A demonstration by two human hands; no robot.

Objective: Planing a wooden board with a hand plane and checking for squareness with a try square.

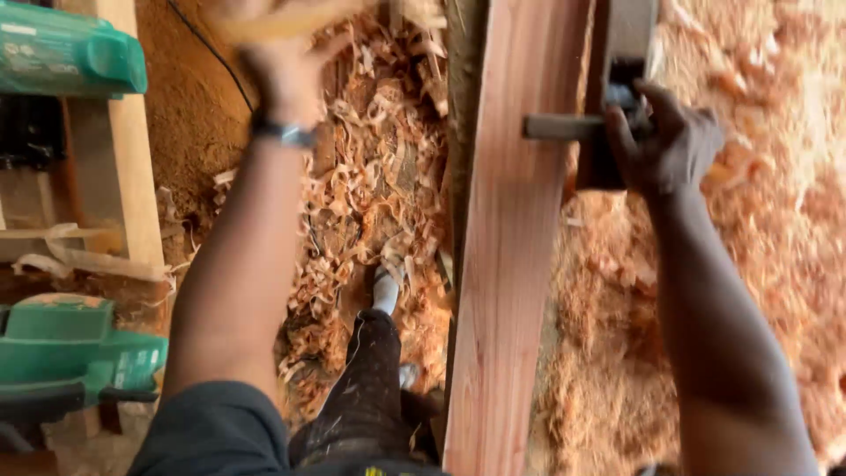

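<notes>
A long reddish plank (pixel 507 291) runs from the bottom of the view to the top. A dark wooden hand plane (pixel 621 44) sits at the plank's right edge near the top, with a grey cross handle (pixel 555 128) sticking out to the left. My right hand (pixel 665 145) is closed around the right end of that handle and the plane body. My left hand (pixel 286 66) is raised at the top left of the plank, away from it and blurred. A pale streak lies across its fingers, and whether it holds anything is unclear. A dark band circles that wrist.
Curled wood shavings (pixel 379 176) cover the floor left of the plank, and fine sawdust (pixel 775 229) lies to its right. My leg and grey shoe (pixel 384 291) stand among the shavings. Two green power tools (pixel 70 53) (pixel 75 353) rest by a pale wooden post (pixel 132 176) at far left.
</notes>
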